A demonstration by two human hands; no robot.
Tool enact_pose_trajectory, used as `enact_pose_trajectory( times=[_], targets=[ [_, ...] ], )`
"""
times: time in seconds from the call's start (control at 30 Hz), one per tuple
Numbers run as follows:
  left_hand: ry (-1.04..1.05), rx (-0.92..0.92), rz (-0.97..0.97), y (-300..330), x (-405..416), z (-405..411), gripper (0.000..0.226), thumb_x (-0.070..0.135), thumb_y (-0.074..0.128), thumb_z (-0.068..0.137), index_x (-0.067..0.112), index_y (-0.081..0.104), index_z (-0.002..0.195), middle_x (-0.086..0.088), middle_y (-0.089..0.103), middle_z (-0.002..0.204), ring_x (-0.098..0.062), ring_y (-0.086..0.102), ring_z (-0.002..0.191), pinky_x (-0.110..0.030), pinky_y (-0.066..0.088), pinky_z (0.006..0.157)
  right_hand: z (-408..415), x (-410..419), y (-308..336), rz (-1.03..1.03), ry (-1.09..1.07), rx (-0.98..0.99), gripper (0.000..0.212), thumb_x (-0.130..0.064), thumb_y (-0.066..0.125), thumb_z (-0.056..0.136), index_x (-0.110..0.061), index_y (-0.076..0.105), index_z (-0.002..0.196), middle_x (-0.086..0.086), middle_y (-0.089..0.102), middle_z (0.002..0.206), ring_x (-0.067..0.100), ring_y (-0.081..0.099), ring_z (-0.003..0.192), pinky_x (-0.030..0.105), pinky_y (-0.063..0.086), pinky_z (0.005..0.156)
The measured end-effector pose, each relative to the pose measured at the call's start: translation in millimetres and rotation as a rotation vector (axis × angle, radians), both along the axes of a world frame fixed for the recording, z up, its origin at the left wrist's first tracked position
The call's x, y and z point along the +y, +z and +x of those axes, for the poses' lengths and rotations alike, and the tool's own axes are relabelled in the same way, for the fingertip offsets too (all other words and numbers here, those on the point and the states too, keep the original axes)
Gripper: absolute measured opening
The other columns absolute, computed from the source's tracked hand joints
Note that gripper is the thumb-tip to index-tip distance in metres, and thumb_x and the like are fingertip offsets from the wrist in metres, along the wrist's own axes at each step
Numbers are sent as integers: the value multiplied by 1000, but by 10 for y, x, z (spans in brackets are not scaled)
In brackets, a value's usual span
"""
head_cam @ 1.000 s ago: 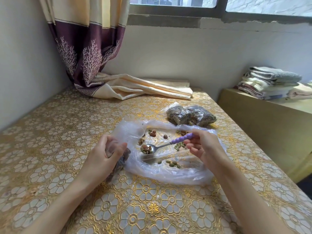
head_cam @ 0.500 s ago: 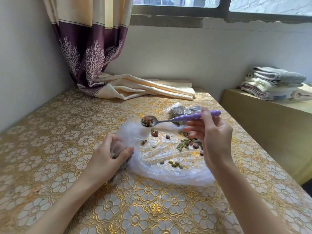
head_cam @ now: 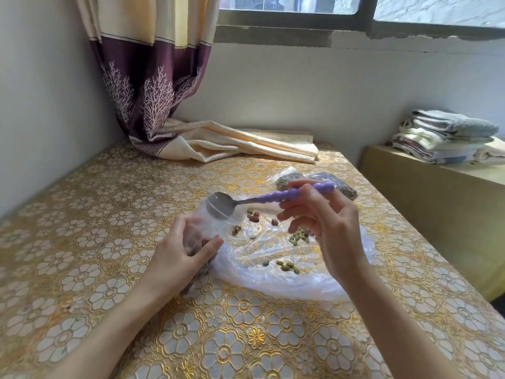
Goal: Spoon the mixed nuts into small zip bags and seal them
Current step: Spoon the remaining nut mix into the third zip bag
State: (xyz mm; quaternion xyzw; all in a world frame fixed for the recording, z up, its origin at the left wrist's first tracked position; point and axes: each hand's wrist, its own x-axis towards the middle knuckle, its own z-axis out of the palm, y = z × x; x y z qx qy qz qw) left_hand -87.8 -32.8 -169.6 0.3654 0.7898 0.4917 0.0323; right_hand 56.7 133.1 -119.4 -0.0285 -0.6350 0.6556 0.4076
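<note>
My left hand (head_cam: 183, 250) grips a small clear zip bag (head_cam: 207, 222), upright with its mouth open and some nuts at the bottom. A spoon (head_cam: 226, 205) with a purple handle is pinched in my right hand (head_cam: 325, 225); its metal bowl is tipped into the bag's mouth and looks empty. Loose mixed nuts (head_cam: 297, 236) lie scattered on a large clear plastic sheet (head_cam: 273, 280) spread on the table, under my right hand.
Filled bags of nuts (head_cam: 289, 180) lie behind the sheet, partly hidden by my right hand. A curtain (head_cam: 218, 143) drapes onto the table's far side. The gold floral tablecloth (head_cam: 109, 214) covers the table. Folded towels (head_cam: 448, 138) sit on a bench at right.
My right hand lifted the loaded spoon off the sheet, carried it left and tipped it into the small bag. My left hand raised the bag and opened its mouth. The spoon now looks empty.
</note>
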Motion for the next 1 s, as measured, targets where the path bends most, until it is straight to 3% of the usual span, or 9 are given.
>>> enact_pose_trajectory(
  times=[0.2,0.43,0.57,0.67,0.9,1.0],
  targets=[
    [-8,24,-11,-11,-3,-20,49,54,62,68,33,43,108,25,51,96,8,53,85,-15,41,70,218,294,-61,-300,-207,9,24,-17,48,96,-4,64,84,9,67,65,16,61,51,20,48,46],
    [-27,4,-6,-37,6,-34,48,51,63,69,33,44,109,29,49,94,18,45,84,-8,35,68,581,505,-292,-235,-496,-137,34,-23,50,97,-5,60,69,6,64,53,12,56,43,18,41,38],
    [-37,10,-6,-37,5,-24,47,50,63,69,34,43,108,30,47,93,12,48,84,-9,34,68,672,519,-413,-252,-512,-198,33,-20,50,97,-3,58,70,15,69,62,15,56,43,19,43,38],
    [-46,2,-6,-35,3,-22,44,48,64,70,36,42,106,27,48,93,1,51,91,-10,34,70,707,513,-448,-304,-531,-204,34,-17,50,96,-1,60,68,11,66,54,14,56,40,18,43,36],
    [-58,-2,0,-54,-1,-30,42,51,63,69,40,42,103,23,50,98,3,50,93,-8,34,70,670,453,-443,-330,-455,-238,52,-19,49,97,-7,70,51,9,68,56,11,59,42,14,46,39],
    [-63,3,0,-56,1,-35,44,53,62,67,40,41,104,23,51,97,8,50,86,-9,34,69,667,486,-451,-391,-530,-200,37,-20,52,96,-2,66,67,9,67,55,14,63,45,16,50,43]
  ],
)
